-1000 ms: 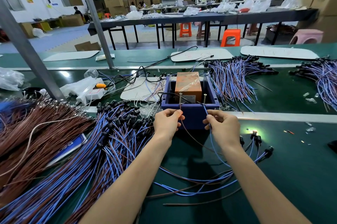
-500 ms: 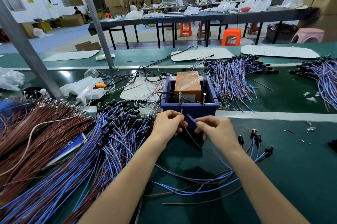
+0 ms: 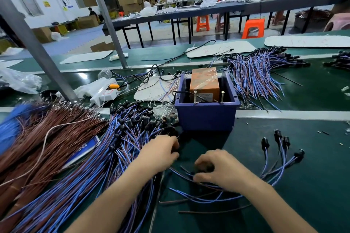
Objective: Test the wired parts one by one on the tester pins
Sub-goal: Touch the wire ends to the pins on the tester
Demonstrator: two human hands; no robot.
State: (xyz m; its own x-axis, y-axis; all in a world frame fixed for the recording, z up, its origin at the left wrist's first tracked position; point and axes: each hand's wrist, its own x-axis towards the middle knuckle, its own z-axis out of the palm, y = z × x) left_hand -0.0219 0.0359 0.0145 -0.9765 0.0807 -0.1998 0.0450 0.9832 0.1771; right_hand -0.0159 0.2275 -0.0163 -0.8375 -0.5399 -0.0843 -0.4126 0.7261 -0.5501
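Two hands work low on a green table [image 3: 312, 185], no part on the tester pins [image 3: 195, 97] just beyond them. Blurred left hand [image 3: 161, 154] reaches into the big pile of wired parts [image 3: 91, 160] beside it; right hand [image 3: 217, 171] curls over loose wires; grips unclear. A few parts [image 3: 280, 145], probably tested, lie right; most seems left

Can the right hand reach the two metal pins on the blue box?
Probably yes: the pins stick up above the box rim, straight ahead of the right hand, nothing standing between.

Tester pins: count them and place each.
2. The left pin and right pin stand side by side at the near wall of the blue box, before the orange block. None seems hidden.
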